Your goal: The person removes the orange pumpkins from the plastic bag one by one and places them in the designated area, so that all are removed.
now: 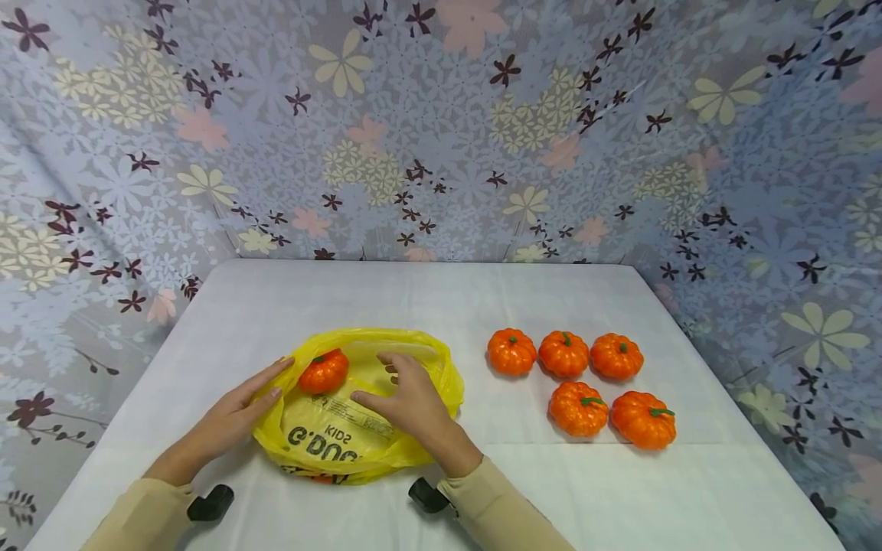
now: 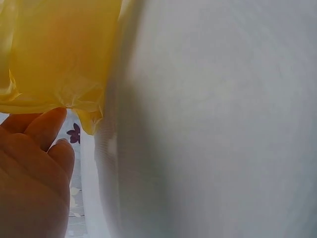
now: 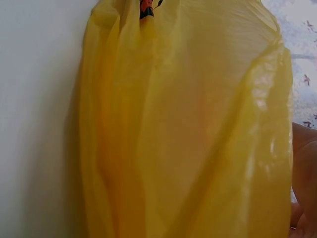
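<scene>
A yellow plastic bag (image 1: 358, 337) with dark printing lies with its mouth spread wide. Inside, near its left side, sits an orange toy pumpkin (image 1: 324, 373) with a green stem. My left hand (image 1: 234, 413) is at the bag's left rim, its fingertips (image 2: 55, 119) touching the edge in the left wrist view. Over the bag's mouth hovers my right hand (image 1: 413, 402), thumb and fingers apart with nothing between them. The right wrist view is filled by the bag's outer side (image 3: 188, 124), which hides most of that hand (image 3: 304, 173).
To the right of the bag, several orange pumpkins (image 1: 564, 354) stand in two rows on the white-covered table (image 1: 441, 295). A flowered cloth (image 1: 441, 153) hangs behind the table and along its sides. A dark wrist device (image 1: 429, 496) sits beside each forearm.
</scene>
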Demonstrator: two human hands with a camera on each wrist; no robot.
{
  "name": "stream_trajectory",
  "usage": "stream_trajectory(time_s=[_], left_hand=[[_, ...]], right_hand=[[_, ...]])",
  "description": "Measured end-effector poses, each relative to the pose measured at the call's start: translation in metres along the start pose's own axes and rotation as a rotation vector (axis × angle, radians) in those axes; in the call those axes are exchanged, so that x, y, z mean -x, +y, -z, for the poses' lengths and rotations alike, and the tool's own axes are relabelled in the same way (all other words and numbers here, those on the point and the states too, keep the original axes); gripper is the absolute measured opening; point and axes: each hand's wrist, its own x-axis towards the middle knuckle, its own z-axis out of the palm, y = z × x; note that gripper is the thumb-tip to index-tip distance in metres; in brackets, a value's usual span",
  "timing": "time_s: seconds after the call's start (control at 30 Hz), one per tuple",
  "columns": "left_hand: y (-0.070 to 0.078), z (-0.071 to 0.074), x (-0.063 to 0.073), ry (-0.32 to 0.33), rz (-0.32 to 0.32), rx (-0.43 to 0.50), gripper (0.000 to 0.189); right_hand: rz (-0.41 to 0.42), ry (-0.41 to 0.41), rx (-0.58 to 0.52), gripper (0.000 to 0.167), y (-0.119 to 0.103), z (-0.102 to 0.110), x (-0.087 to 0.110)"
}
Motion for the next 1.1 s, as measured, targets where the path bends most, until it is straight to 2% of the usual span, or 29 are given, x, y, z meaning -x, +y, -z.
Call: stream_trajectory(time_s=[0.53,1.1], left_hand=[[0.003,0.001,0.002,-0.002,0.013,-0.008,0.055],[0.001,-0.001,0.002,-0.002,0.009,-0.021,0.054]], right_hand=[[-0.017,-0.014,0.047,0.080,-0.009,-0.027,-0.013],[-0.051,0.020,0.058,0.086,-0.006,-0.048,-0.030]])
